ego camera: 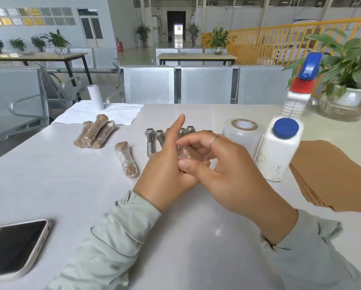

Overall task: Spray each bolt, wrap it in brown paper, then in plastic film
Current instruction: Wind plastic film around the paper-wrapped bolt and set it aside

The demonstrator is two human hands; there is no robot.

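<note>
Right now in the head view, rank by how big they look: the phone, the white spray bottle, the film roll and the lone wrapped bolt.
1. White spray bottle with blue trigger
2. Black-screened phone in pale case, though nearness to the camera inflates it, so the first two are unsure
3. Clear plastic film roll
4. Lone brown-paper-wrapped bolt

A white tabletop [50, 174] carries wrapped bolts [95, 131] upper left, bare bolts [151, 141] centre, film roll [241, 130], spray bottle [279, 147], brown paper [332, 174] right, phone [14, 248] lower left.
</note>
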